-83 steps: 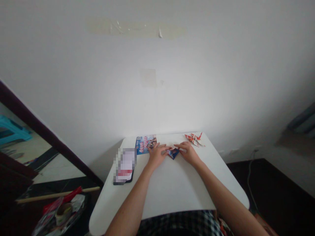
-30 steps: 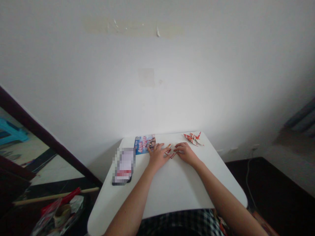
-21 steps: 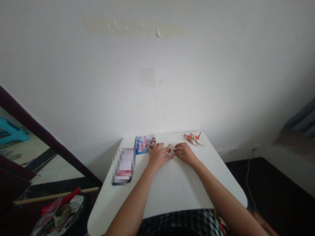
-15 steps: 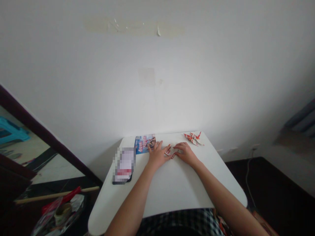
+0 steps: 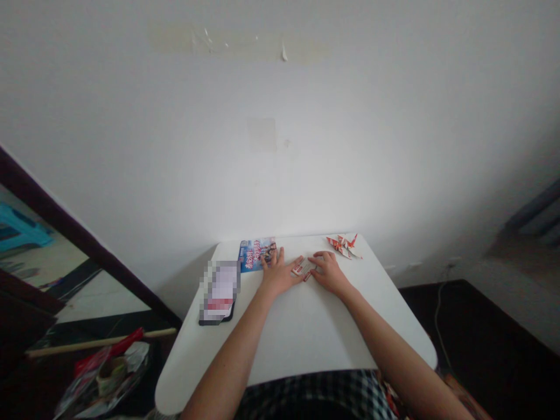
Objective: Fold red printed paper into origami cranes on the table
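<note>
A small folded piece of paper [image 5: 301, 268] with red and white print lies on the white table between my two hands. My left hand [image 5: 279, 276] rests flat with its fingers spread, its thumb against the paper's near left edge. Its other fingertips reach toward a blue printed leaflet [image 5: 250, 256] and partly cover its right side. At the paper's right edge, my right hand [image 5: 329, 273] has its fingers bent, thumb and forefinger apart. Whether its fingertips press on the paper is too small to tell.
Red-and-white folded paper figures [image 5: 345, 246] lie at the table's [image 5: 306, 338] far right corner. A phone [image 5: 219, 294], partly blurred, is on the left. The wall stands behind the table. Down at left are a plastic bag [image 5: 105, 382] and a wooden stick [image 5: 160, 333].
My right hand's thumb and forefinger have parted slightly at the paper's edge. The left hand has shifted a little, its fingers more spread. The view has tilted slightly.
</note>
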Motion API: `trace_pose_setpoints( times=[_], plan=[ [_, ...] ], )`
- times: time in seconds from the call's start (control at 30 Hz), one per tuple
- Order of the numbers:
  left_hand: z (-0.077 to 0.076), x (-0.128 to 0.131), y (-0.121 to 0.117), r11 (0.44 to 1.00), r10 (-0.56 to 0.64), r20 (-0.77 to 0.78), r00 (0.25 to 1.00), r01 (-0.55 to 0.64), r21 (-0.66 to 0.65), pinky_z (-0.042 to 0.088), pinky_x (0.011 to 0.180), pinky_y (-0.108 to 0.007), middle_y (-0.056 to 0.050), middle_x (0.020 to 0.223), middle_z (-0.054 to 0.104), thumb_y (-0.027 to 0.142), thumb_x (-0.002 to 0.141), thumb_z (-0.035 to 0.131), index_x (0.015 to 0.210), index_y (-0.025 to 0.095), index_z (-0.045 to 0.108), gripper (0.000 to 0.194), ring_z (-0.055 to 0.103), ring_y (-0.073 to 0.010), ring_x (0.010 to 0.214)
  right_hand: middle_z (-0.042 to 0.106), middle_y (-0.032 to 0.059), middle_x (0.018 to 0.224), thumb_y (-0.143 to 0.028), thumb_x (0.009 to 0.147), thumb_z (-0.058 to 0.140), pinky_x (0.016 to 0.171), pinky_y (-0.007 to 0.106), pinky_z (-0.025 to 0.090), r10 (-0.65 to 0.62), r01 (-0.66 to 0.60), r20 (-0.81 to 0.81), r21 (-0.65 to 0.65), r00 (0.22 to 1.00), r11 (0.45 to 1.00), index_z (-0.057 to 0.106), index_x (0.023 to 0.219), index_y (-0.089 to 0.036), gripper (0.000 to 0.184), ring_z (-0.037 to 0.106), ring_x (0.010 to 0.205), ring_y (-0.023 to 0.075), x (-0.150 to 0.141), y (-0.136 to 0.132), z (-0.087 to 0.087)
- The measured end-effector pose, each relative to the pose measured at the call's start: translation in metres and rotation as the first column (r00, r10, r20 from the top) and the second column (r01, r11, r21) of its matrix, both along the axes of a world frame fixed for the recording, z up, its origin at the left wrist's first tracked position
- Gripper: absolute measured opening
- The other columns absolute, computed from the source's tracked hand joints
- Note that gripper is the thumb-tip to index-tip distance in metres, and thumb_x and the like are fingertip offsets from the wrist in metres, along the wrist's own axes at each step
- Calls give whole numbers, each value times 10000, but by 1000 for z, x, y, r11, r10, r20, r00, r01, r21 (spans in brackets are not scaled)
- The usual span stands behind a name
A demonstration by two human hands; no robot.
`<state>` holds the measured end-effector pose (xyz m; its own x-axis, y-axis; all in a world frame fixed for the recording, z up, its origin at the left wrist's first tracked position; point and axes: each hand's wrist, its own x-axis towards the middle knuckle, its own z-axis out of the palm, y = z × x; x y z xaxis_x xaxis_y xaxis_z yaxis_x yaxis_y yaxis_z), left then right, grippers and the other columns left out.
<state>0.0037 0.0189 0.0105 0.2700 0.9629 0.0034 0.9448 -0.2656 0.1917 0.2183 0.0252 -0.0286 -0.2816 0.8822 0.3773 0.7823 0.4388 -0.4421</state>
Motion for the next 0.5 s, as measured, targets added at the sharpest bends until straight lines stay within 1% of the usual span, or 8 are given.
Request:
trace_pose_setpoints(
  times=[0.13, 0.23, 0.33, 0.4, 0.5],
  plan=[
    [4, -1, 2, 1000, -17, -13, 1000, 17, -8, 19, 1171, -767, -12, 1721, 182, 866, 796, 435, 1488, 529, 432, 769, 28, -451, 1572, 583, 144, 1318, -210, 874, 672, 1123, 495, 426, -4, 4, 1, -11, 1000, 1000, 699, 1289, -224, 416, 466, 1278, 295, 0, 0, 0],
    [9, -1, 5, 999, -51, -18, 999, 51, 8, 3, 1171, -768, 9, 1713, 212, 850, 794, 469, 1464, 548, 458, 735, 55, -453, 1570, 573, 141, 1330, -204, 878, 658, 1125, 486, 426, -3, 4, 7, -18, 1000, 1000, 689, 1306, -224, 429, 457, 1288, 297, 0, 0, -1],
    [13, -2, 7, 997, -72, -22, 997, 72, 13, 16, 1183, -756, 33, 1708, 228, 831, 794, 503, 1460, 554, 460, 723, 80, -449, 1569, 570, 136, 1337, -201, 873, 656, 1121, 488, 430, -9, 9, 20, -20, 1000, 1000, 683, 1313, -242, 443, 452, 1296, 300, 0, 0, -1],
    [15, -2, 8, 997, -83, -29, 996, 83, 2, 32, 1189, -747, 18, 1711, 216, 846, 773, 514, 1465, 536, 465, 760, 84, -446, 1569, 567, 134, 1342, -193, 872, 647, 1120, 484, 429, -12, 12, 35, -18, 999, 1000, 682, 1313, -246, 446, 452, 1298, 299, -1, 0, 0],
    [15, -4, 11, 996, -90, -37, 995, 90, 0, 43, 1171, -767, -18, 1717, 198, 883, 740, 501, 1464, 527, 471, 807, 98, -458, 1564, 561, 143, 1347, -183, 872, 632, 1113, 474, 433, -20, 20, 57, -12, 998, 1000, 681, 1317, -231, 451, 452, 1294, 299, -2, -1, 0]
  ],
)
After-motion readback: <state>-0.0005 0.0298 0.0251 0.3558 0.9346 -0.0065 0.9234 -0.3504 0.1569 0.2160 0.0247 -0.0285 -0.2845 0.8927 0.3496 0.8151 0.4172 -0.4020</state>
